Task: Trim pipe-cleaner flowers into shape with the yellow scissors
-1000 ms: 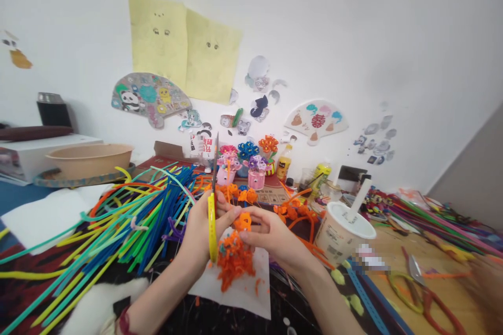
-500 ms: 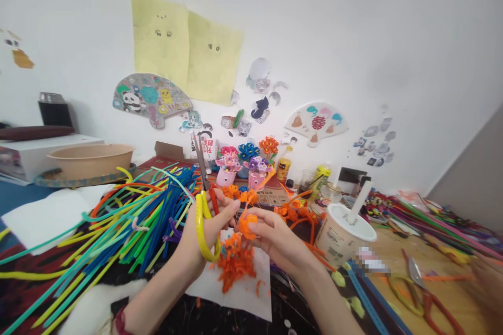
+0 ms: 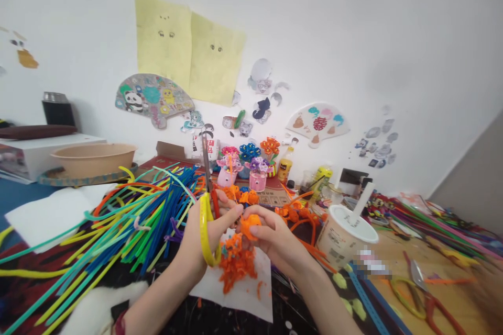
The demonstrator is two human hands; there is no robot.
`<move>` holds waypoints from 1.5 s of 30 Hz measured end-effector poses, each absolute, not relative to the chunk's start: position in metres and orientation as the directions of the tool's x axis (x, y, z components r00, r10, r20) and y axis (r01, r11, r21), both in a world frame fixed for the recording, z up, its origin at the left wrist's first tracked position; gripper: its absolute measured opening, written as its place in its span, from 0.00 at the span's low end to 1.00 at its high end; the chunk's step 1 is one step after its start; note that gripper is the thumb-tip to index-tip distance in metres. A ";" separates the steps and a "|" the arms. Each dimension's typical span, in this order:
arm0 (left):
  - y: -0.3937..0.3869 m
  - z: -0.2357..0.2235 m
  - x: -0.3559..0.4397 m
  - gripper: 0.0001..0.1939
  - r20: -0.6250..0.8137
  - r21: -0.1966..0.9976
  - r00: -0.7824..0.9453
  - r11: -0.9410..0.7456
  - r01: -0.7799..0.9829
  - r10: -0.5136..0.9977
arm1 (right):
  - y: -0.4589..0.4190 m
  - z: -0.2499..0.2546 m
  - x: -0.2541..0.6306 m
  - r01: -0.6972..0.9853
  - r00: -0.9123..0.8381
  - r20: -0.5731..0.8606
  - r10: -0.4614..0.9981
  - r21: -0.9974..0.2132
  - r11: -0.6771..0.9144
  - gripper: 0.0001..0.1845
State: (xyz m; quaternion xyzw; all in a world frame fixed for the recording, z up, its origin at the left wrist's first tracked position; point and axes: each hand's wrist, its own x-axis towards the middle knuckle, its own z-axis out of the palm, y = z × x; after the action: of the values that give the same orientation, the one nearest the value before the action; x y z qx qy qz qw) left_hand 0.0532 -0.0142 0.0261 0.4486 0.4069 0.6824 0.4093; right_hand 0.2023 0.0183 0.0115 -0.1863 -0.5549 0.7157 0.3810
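Observation:
My left hand (image 3: 208,233) is closed around a pair of scissors (image 3: 205,209) with yellow and red handles, blades pointing up and away. Its thumb and fingertips reach close to the other hand. In my right hand (image 3: 277,238) an orange pipe-cleaner flower (image 3: 250,226) is pinched between thumb and fingers. The fingertips of both hands nearly meet, and what lies between them is partly hidden. Below them, a heap of orange fuzzy trimmings (image 3: 238,267) lies on a white paper sheet (image 3: 251,301). More orange flowers (image 3: 248,197) are just behind the hands.
Bundled pipe cleaners (image 3: 145,225) spread across the left. A lidded paper cup (image 3: 346,235) with a straw stands at right, near a second pair of scissors (image 3: 422,290). Small flower pots (image 3: 257,180) and a yellow bottle (image 3: 285,165) stand behind. Farther left is a tan bowl (image 3: 94,159).
The scissors in my left hand have turned slightly, so their blades look narrower. My right hand keeps its pinch on the orange flower. The whole view has shifted a little.

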 end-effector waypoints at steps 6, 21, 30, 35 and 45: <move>-0.009 0.021 0.056 0.18 0.159 0.882 -0.208 -0.234 -0.409 0.965 | 0.016 0.012 0.202 -0.452 -0.658 0.248 0.711 -0.885 -0.109 0.14; -0.010 0.022 0.055 0.21 0.015 0.841 0.087 0.035 -0.540 0.996 | 0.011 0.012 0.199 -0.458 -0.712 0.290 0.639 -0.882 -0.110 0.18; -0.007 0.015 0.049 0.19 -0.001 0.868 -0.045 -0.022 -0.496 0.999 | 0.014 0.011 0.202 -0.330 -0.631 0.309 0.712 -0.937 0.114 0.18; 0.000 0.011 0.047 0.22 0.065 0.885 -0.205 -0.151 -0.440 0.977 | 0.020 0.006 0.201 -0.228 -0.514 0.335 0.790 -0.941 0.251 0.15; -0.004 0.011 0.048 0.23 0.098 0.885 -0.259 -0.203 -0.419 0.961 | 0.018 0.006 0.198 -0.261 -0.513 0.385 0.767 -0.921 0.289 0.13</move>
State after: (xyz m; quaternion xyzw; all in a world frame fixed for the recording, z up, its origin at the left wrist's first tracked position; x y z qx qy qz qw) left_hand 0.0480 -0.0041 0.0108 0.3497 0.3878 0.6922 0.4982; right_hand 0.1977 0.0175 0.0056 -0.1915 -0.6612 0.5649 0.4550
